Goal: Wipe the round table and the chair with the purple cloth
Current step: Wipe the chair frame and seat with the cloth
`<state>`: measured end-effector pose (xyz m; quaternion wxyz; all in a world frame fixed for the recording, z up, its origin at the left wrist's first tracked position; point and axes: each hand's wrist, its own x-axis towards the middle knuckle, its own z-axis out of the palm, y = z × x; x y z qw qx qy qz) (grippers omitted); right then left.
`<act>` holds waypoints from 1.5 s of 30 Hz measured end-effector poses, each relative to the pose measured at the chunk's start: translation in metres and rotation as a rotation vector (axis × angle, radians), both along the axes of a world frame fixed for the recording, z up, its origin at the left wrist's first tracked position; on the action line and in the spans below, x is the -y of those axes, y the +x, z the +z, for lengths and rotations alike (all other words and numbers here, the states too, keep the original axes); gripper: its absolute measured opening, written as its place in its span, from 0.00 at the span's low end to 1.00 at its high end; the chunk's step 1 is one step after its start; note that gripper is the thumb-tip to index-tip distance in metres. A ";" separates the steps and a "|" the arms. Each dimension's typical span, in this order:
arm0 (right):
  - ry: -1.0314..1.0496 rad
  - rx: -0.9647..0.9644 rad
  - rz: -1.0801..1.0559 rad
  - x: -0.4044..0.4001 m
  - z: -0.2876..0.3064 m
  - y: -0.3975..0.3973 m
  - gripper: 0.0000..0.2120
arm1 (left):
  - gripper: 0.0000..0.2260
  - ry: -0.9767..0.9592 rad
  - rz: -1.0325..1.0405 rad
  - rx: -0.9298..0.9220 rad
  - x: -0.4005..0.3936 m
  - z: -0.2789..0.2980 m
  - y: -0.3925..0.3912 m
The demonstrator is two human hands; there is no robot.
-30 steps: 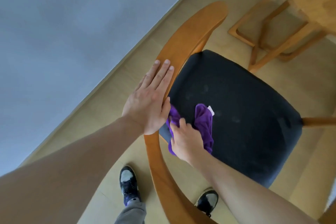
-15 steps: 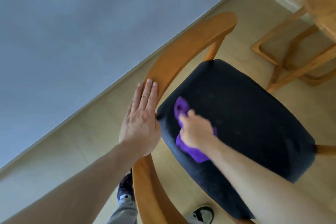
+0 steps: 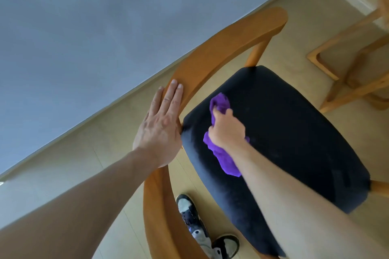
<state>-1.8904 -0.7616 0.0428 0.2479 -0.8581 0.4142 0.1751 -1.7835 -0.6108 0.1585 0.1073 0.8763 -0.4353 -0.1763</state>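
- Nearest the camera, two bare forearms reaching forward and down over a pale wood floor (image 3: 63, 166), with two dark-and-white sneakers (image 3: 190, 214) planted below, under the curved rail.
- Left hand (image 3: 160, 130) laid flat and open on the curved wooden backrest (image 3: 223, 48) of the chair, palm down, fingers (image 3: 173, 94) straight and together along the rail, gripping nothing.
- Right hand (image 3: 227, 131) clenched around the purple cloth (image 3: 221, 153), pressing it onto the dark seat cushion (image 3: 294, 132).
- Cloth bunched on the part of the seat close to the backrest, one crumpled end poking out ahead of the knuckles, the other end trailing back beneath the wrist.
- Seat dark and fabric-covered, with a wooden post rising from its far corner to the end of the rail.
- Farther right, pale wooden legs (image 3: 336, 73) of the desk standing on the floor, well apart from the chair; only a blurred sliver of its top at the upper right edge.
- Beyond, a grey wall (image 3: 105, 17) meeting the floor along a light baseboard.
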 end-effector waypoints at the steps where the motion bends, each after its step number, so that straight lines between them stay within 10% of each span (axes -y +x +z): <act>1: -0.018 -0.006 0.103 -0.017 -0.004 0.003 0.26 | 0.39 -0.008 -0.002 -0.016 0.000 0.000 0.000; 6: -0.072 0.061 0.574 -0.070 -0.002 0.001 0.11 | 0.41 -0.014 0.044 -0.044 0.001 0.003 -0.003; 13: -0.034 0.090 0.079 -0.030 -0.002 0.039 0.24 | 0.41 -0.037 0.022 -0.056 0.000 0.003 -0.001; 25: -0.013 -0.026 0.561 -0.043 0.013 0.030 0.17 | 0.41 0.001 0.024 -0.064 0.003 0.006 -0.001; 31: 0.020 0.048 0.200 0.008 0.022 0.060 0.12 | 0.42 -0.011 0.022 -0.073 0.003 0.006 -0.001; 40: -0.102 -0.032 0.449 -0.056 0.000 0.053 0.13 | 0.43 -0.009 0.003 -0.088 0.002 0.005 0.002; 45: -0.093 -0.077 0.550 -0.064 -0.002 0.013 0.32 | 0.42 -0.027 -0.007 -0.074 0.001 0.000 0.002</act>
